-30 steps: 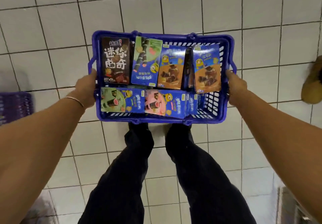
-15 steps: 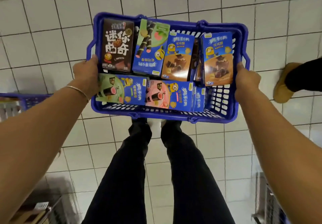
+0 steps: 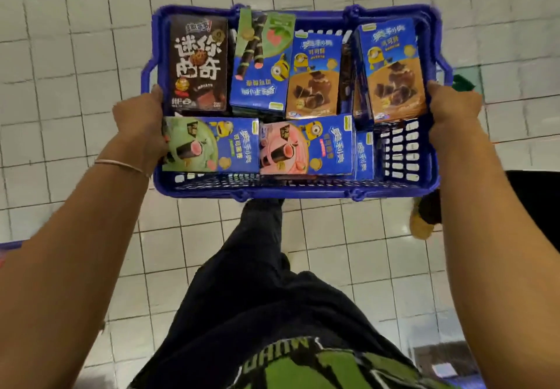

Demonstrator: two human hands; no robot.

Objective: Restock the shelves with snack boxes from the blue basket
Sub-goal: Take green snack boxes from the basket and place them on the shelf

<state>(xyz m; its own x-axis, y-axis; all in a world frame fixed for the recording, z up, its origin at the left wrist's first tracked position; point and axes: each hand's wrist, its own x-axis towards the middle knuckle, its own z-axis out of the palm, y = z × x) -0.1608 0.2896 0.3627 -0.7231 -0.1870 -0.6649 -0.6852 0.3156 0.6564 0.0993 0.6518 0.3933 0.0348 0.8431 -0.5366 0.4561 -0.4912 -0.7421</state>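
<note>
Head view: gripping blue basket (image 3: 291, 190), left hand (image 3: 139, 128) on left rim, right hand (image 3: 454, 113) on right rim. Risk of spilling leaning snack boxes (image 3: 312, 76) over far rim if tilted.

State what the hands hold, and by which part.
The left hand grips the blue plastic basket by its left wall; the right hand by its right wall.

White tiled floor (image 3: 75, 55), and what may be a tan shoe (image 3: 419, 225) at right.
</note>
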